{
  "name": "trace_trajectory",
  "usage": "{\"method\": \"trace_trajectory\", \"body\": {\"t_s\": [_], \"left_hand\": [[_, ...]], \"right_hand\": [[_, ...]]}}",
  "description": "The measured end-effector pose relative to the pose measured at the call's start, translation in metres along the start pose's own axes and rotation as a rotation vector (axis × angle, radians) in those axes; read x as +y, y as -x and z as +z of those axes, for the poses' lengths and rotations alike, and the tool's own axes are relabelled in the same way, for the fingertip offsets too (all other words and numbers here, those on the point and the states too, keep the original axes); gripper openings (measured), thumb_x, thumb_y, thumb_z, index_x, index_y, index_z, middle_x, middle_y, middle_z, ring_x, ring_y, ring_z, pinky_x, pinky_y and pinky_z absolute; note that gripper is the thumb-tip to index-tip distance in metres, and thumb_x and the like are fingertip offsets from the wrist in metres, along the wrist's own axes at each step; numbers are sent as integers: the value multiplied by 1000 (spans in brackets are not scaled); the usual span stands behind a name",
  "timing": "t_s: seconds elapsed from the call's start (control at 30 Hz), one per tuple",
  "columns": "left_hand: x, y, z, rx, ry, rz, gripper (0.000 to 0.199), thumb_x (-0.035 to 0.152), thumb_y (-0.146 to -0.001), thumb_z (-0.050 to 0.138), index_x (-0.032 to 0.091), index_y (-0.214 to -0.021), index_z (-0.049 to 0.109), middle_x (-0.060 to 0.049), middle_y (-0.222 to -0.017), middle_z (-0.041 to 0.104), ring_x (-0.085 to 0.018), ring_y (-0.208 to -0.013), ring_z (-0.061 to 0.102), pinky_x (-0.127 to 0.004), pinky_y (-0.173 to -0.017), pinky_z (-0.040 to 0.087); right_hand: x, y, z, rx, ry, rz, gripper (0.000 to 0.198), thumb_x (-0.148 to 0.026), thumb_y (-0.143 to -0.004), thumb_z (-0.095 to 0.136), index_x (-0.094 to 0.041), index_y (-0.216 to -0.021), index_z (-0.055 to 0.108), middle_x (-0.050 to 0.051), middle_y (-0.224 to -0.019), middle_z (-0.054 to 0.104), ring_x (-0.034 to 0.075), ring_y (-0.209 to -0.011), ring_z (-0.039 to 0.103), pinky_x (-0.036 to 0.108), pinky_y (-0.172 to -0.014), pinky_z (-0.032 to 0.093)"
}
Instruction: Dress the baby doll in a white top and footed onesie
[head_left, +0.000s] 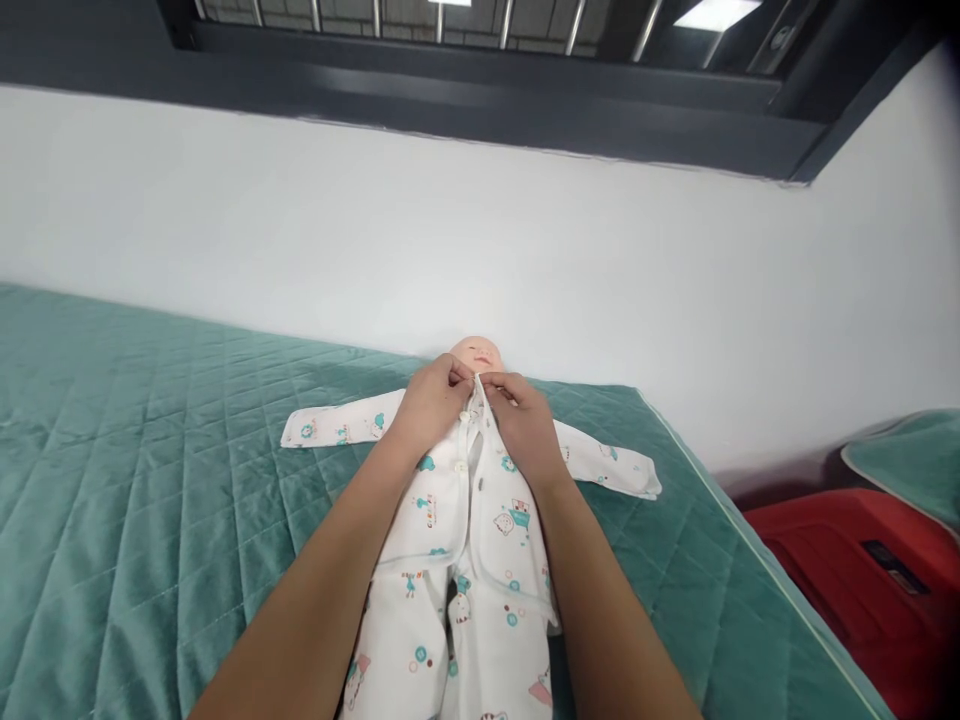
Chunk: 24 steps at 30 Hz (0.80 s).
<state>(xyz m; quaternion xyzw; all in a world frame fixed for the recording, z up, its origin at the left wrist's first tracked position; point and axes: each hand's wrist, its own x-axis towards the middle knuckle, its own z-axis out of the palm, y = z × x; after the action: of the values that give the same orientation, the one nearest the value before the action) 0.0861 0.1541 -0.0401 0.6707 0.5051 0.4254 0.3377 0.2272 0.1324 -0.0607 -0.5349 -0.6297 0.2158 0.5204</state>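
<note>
A baby doll [480, 352] lies on its back, its head toward the wall. It wears a white printed baby jacket [517, 515] with buttons down the front and matching trousers [405, 640]. Both sleeves stretch out sideways. At the collar, my left hand [435, 400] pinches the jacket's left-side edge near the top button. Opposite it, my right hand [521, 415] pinches the other edge, fingertips almost meeting the left ones. Below the hands the jacket front hangs partly apart, with a button [460, 467] showing. My fingers hide the doll's neck.
A green quilted cover [135, 480] spreads under the doll. Behind it stands a white wall [375, 230] below a dark window frame [480, 100] with metal bars. Past the right edge is a red plastic object [847, 570] with green cloth [911, 460] above it.
</note>
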Motion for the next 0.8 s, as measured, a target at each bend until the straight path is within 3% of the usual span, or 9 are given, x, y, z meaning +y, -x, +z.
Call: {"method": "trace_trajectory", "body": {"t_s": [0.3, 0.43, 0.6, 0.8], "left_hand": [[-3, 0, 1, -66, -75, 75, 18, 19, -91, 43, 22, -95, 60, -2, -95, 71, -18, -90, 64, -31, -81, 46], [-5, 0, 4, -91, -72, 77, 17, 31, -89, 52, 23, -101, 61, -3, -103, 71, -19, -96, 65, -31, -84, 48], [-6, -1, 6, -36, -119, -1, 24, 16, -80, 54, 21, -101, 64, -5, -96, 72, -19, -91, 66, -30, -82, 49], [-5, -2, 4, -29, -199, 23, 23, 15, -79, 53, 18, -95, 70, -7, -95, 72, -21, -89, 65, -34, -85, 48]], "right_hand": [[2, -1, 1, -51, 39, 58, 23, -25, -79, 55, -24, -98, 68, 4, -107, 62, 18, -87, 54, 35, -85, 45], [2, -2, 2, -101, 97, 33, 27, -24, -79, 53, -26, -101, 68, 3, -103, 61, 20, -91, 52, 37, -88, 42], [1, -1, 3, -68, 24, 153, 25, -29, -75, 60, -23, -99, 63, 3, -105, 62, 18, -87, 53, 35, -84, 43], [2, 1, 2, -18, 22, 200, 22, -30, -74, 61, -23, -94, 61, 2, -100, 63, 18, -86, 55, 34, -82, 42]]}}
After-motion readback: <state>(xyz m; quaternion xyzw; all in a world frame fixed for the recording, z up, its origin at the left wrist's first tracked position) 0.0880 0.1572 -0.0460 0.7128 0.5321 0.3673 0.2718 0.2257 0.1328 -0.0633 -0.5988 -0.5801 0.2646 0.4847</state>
